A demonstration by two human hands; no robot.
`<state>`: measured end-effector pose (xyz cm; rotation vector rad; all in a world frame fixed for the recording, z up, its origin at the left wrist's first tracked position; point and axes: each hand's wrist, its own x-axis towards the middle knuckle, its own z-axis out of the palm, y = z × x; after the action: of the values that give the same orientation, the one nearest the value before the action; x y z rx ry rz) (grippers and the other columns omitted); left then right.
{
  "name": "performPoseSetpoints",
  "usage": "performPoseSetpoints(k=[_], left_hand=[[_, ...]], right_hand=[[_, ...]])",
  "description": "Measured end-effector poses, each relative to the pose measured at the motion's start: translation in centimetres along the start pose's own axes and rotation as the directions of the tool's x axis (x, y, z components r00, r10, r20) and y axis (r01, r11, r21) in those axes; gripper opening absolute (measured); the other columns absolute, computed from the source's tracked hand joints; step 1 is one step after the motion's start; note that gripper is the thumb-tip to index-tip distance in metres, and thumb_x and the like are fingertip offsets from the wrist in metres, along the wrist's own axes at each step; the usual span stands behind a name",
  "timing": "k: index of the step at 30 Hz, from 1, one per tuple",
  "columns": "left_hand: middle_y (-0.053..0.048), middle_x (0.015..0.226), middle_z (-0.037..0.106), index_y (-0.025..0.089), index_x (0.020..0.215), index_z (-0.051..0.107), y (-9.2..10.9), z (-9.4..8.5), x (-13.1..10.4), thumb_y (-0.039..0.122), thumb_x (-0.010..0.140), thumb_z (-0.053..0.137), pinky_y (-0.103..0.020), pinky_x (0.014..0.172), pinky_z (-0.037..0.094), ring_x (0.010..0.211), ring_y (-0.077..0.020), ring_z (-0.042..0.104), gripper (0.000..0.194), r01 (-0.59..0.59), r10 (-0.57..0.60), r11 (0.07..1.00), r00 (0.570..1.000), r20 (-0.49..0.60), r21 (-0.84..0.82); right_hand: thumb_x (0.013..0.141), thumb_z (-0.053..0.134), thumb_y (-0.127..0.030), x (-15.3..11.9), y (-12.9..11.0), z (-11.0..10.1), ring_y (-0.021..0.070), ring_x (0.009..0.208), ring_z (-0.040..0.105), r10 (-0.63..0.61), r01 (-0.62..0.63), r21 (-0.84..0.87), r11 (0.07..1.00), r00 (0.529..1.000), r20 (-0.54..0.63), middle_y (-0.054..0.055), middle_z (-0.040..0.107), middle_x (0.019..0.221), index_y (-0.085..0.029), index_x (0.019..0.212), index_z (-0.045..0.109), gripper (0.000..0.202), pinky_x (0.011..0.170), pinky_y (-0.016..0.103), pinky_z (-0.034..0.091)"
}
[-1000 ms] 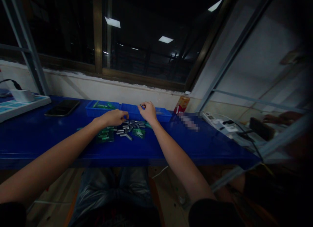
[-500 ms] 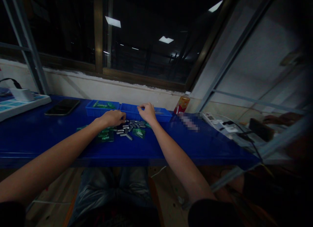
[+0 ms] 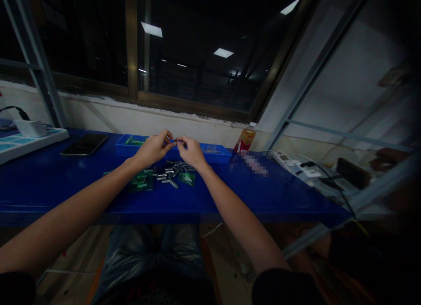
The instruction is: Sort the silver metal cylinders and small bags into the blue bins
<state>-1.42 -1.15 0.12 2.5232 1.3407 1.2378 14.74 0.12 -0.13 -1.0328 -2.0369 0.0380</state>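
My left hand [image 3: 154, 148] and my right hand [image 3: 191, 152] meet fingertip to fingertip over the front of the blue bins. Both are closed in a pinch around something small, mostly hidden by the fingers; its kind cannot be made out. Below them on the table lies a loose pile of small silver metal pieces [image 3: 169, 175]. To its left rest green pieces in a clear bag [image 3: 142, 181], partly behind my left forearm. A smaller green packet [image 3: 187, 178] lies right of the metal pieces.
A left blue bin [image 3: 123, 150] holds green parts; a right blue bin [image 3: 223, 157] holds small clear-looking pieces. A phone [image 3: 84, 144] and power strip [image 3: 52, 136] lie left. A drink bottle [image 3: 245, 139] stands right. Another person's hand [image 3: 383, 161] shows at far right.
My left hand has risen from the metal pieces, and my right hand has moved left from over the bin. Their fingertips are now together.
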Motion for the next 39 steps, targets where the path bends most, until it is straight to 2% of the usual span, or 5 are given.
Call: performPoseSetpoints(k=[6,10,18,24,39], left_hand=[[-0.004,0.078,0.064,0.017,0.092,0.049,0.5,-0.4,-0.1,0.028,0.082,0.051,-0.024,0.061,0.043,0.069,-0.0148,0.060,0.015,-0.030,0.023,0.997,0.994,-0.105,-0.066],[-0.003,0.076,0.063,0.017,0.086,0.050,0.8,-0.4,-0.1,0.026,0.082,0.049,-0.023,0.059,0.041,0.065,-0.0134,0.058,0.010,-0.074,0.067,0.995,0.993,-0.099,-0.062],[-0.005,0.080,0.065,0.016,0.089,0.054,0.6,-0.5,0.0,0.027,0.085,0.045,-0.023,0.062,0.041,0.072,-0.0145,0.060,0.015,-0.094,0.089,0.995,0.991,-0.098,-0.045],[-0.004,0.077,0.066,0.015,0.086,0.056,0.9,-0.9,0.0,0.030,0.085,0.044,-0.023,0.063,0.041,0.068,-0.0140,0.059,0.019,-0.074,0.068,0.996,0.990,-0.121,-0.043],[-0.005,0.070,0.065,0.013,0.085,0.060,0.1,-0.3,0.4,0.032,0.085,0.039,-0.023,0.058,0.044,0.064,-0.0142,0.061,0.028,0.078,-0.105,0.957,0.991,-0.083,-0.281]], right_hand=[[0.076,0.049,-0.021,0.0,0.1,-0.1,0.0120,0.063,0.053,-0.085,0.088,0.112,0.990,0.996,-0.029,-0.001,0.057,0.066,-0.016,0.099,0.058,0.025,0.065,0.024,0.041],[0.075,0.053,-0.024,-0.1,0.2,0.0,0.0117,0.065,0.052,-0.149,0.151,0.142,0.978,0.988,-0.027,-0.002,0.055,0.067,-0.017,0.105,0.054,0.030,0.066,0.023,0.041],[0.079,0.052,-0.027,0.0,0.2,-0.2,0.0121,0.066,0.052,-0.162,0.167,0.124,0.978,0.986,-0.044,0.000,0.057,0.070,-0.016,0.095,0.057,0.020,0.065,0.023,0.041],[0.091,0.030,-0.031,0.0,-0.1,-0.5,0.0126,0.066,0.052,-0.105,0.104,0.112,0.988,0.994,0.010,0.001,0.055,0.068,-0.018,0.083,0.055,0.029,0.062,0.024,0.038],[0.092,0.030,-0.030,-0.1,-0.3,-0.4,0.0115,0.058,0.050,-0.142,0.140,0.027,0.990,0.981,0.134,-0.001,0.053,0.059,-0.019,0.070,0.049,0.031,0.057,0.023,0.035]])
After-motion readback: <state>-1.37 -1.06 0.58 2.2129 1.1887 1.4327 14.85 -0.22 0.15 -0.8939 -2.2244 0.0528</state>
